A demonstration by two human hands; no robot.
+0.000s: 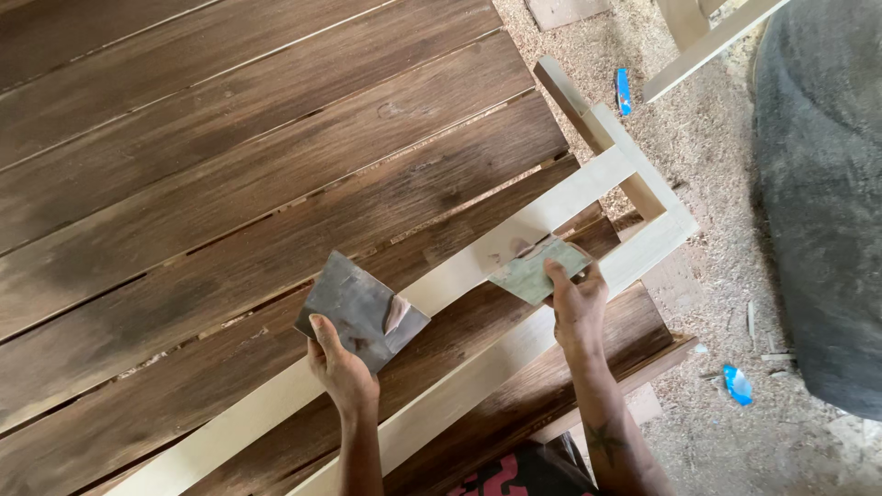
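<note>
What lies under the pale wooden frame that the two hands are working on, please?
Under the pale wooden frame lie dark brown planks, visible between and beside its rails. The left hand and right hand each hold a sandpaper sheet, hiding the rail beneath.

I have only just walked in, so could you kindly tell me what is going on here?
A person stands over a dark brown slatted wooden tabletop with a pale unfinished wooden frame lying across it. The left hand holds a dark grey square sheet of sandpaper, and the right hand presses a greenish sheet of sandpaper against the frame. Sawdust covers the floor.
</note>
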